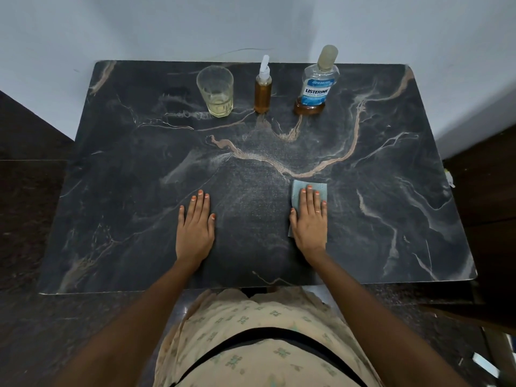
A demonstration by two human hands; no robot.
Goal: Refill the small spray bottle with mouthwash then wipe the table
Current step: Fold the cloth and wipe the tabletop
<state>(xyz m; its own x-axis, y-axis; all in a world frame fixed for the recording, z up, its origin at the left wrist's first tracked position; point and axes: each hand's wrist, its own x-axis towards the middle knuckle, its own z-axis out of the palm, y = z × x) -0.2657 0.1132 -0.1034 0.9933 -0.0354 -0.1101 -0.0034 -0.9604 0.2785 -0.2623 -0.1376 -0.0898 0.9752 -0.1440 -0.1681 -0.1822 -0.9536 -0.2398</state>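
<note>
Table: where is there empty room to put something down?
Free on the table: the middle, between the left hand, right hand on the cloth and the back row; both sides too. Crowded at the back: glass, spray bottle, mouthwash.

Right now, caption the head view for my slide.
Right hand presses a blue cloth on the dark marble table; left hand rests flat nearby.

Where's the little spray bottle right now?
In the head view, the small spray bottle stands upright at the far edge of the table, between the glass and the mouthwash bottle.
</note>
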